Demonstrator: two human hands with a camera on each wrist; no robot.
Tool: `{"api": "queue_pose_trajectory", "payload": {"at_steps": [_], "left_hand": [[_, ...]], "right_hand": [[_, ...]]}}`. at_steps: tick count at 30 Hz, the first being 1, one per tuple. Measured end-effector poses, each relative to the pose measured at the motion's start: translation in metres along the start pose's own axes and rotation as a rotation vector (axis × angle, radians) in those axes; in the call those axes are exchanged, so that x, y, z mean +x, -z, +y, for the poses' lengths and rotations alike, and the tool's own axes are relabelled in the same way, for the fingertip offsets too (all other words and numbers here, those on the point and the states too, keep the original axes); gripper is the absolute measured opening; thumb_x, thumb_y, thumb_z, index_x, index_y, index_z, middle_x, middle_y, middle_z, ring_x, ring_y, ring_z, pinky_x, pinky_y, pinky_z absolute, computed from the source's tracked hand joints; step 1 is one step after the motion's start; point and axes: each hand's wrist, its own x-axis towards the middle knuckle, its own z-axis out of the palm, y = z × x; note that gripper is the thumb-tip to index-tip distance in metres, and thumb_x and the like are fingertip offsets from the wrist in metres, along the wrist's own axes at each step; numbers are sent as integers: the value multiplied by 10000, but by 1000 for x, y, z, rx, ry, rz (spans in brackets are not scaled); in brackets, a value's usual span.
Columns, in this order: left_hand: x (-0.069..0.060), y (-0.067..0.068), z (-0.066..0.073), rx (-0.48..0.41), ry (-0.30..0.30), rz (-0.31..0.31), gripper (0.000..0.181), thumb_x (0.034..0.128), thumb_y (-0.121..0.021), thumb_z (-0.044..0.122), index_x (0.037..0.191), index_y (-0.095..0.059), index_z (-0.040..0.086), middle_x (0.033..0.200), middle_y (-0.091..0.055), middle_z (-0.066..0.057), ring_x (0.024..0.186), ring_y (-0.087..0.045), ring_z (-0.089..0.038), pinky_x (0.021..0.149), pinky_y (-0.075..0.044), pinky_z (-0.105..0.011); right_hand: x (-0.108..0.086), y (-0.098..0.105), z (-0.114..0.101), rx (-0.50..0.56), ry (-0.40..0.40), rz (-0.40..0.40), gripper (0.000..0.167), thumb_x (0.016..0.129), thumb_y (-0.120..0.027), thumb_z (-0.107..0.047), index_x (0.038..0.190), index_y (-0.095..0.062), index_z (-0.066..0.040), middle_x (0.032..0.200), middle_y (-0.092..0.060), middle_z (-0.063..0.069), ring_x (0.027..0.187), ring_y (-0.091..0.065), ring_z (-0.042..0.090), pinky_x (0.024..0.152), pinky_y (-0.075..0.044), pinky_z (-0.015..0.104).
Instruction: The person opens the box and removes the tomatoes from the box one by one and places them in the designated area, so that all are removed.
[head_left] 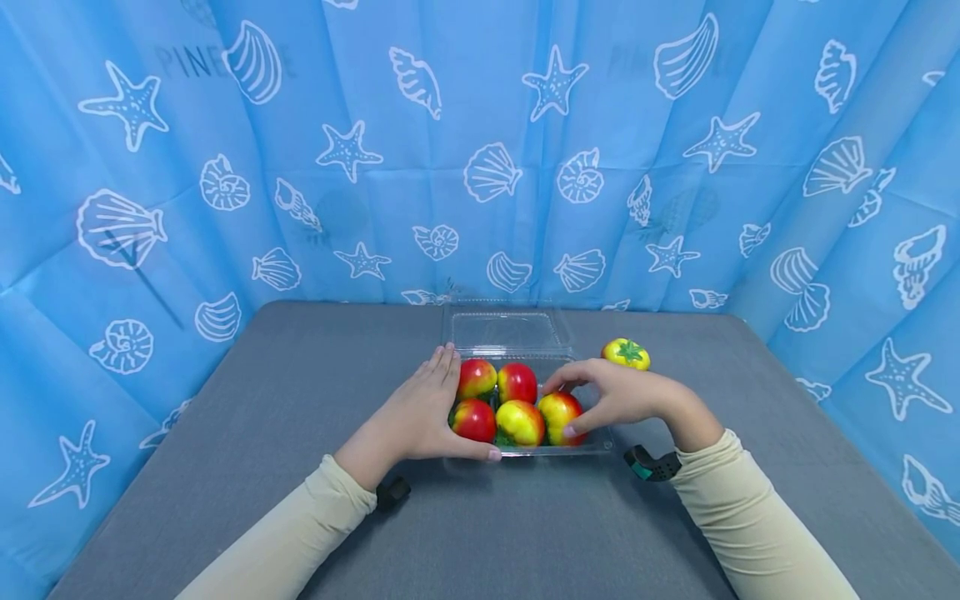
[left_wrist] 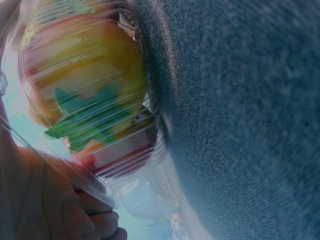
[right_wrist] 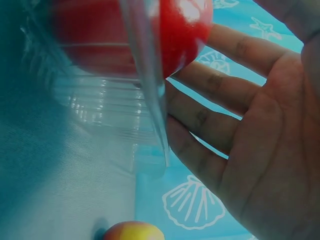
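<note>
The left hand [head_left: 431, 408] lies with straight fingers along the left side of a clear plastic clamshell box [head_left: 555, 451], its thumb at the near rim. The right hand [head_left: 626, 393] has thumb and fingers curved around the front-right red-and-yellow fruit [head_left: 559, 417], inside the box (four similar fruits sit there too). The lid [head_left: 502, 331] leans open behind; another fruit [head_left: 627, 353] rests on the grey table [head_left: 337, 358], just beyond the right hand.
</note>
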Motion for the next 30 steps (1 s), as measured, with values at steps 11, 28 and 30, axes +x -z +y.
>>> {"api": "queue_pose_trajectory", "payload": {"at_steps": [11, 28, 30], "left_hand": [[-1, 2, 1, 10, 7, -9, 1408, 712, -645, 938, 1710, -147, 79, 1802, -98, -131, 1672, -114, -353, 1307, -283, -546], [-1, 1, 0, 13, 8, -13, 1405, 718, -647, 931, 1712, -133, 82, 1807, -69, -102, 1672, -115, -345, 1309, -280, -539], [0, 1, 0, 16, 5, -10, 1402, 720, -645, 932, 1712, -137, 82, 1807, -74, -102, 1672, -121, -345, 1307, -284, -539]], "right_hand": [[-5, 8, 3, 24, 54, 69, 473, 914, -847, -311, 1341, -675, -205, 1338, -684, -17, 1210, -609, 236, 1141, -468, 624], [-17, 23, 8, 75, 85, 244, 472, 872, -888, -235, 1291, -679, -178, 1275, -692, 31, 1162, -641, 271, 978, -605, 437], [-19, 25, 9, 99, 89, 261, 468, 871, -885, -209, 1287, -675, -169, 1275, -684, 49, 1159, -639, 285, 944, -620, 412]]}}
